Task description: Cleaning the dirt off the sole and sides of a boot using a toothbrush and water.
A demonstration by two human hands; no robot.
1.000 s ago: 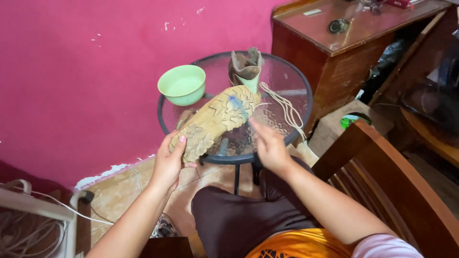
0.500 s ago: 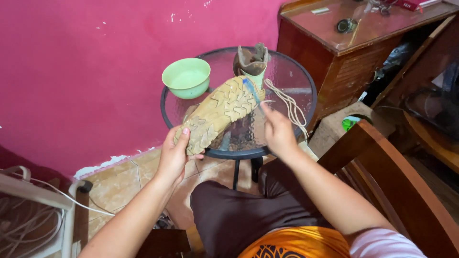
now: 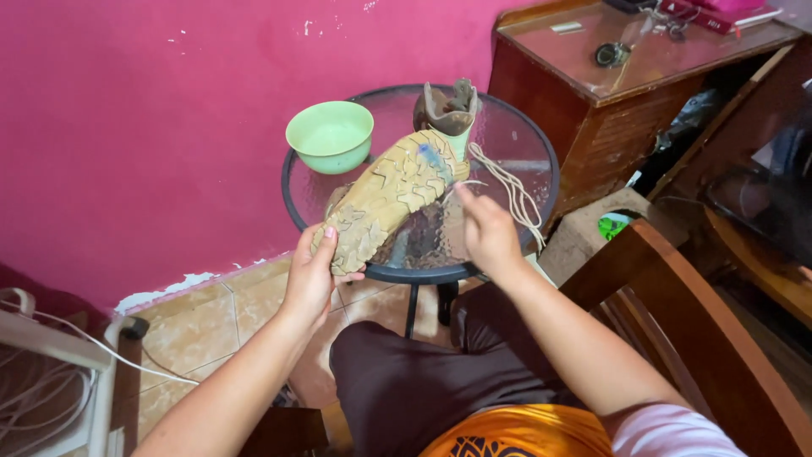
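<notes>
The left hand (image 3: 311, 275) is clamped on the toe end of a tan boot (image 3: 391, 196), which is turned with its sole up over the near part of the round glass table (image 3: 534, 140). The right hand (image 3: 486, 233) is beside the boot's heel, with the fingers closed together on a thin pale lace (image 3: 507, 188). A green bowl (image 3: 330, 135) stands at the far left edge of the table. A wooden cabinet (image 3: 584, 101) is behind, to the right.
</notes>
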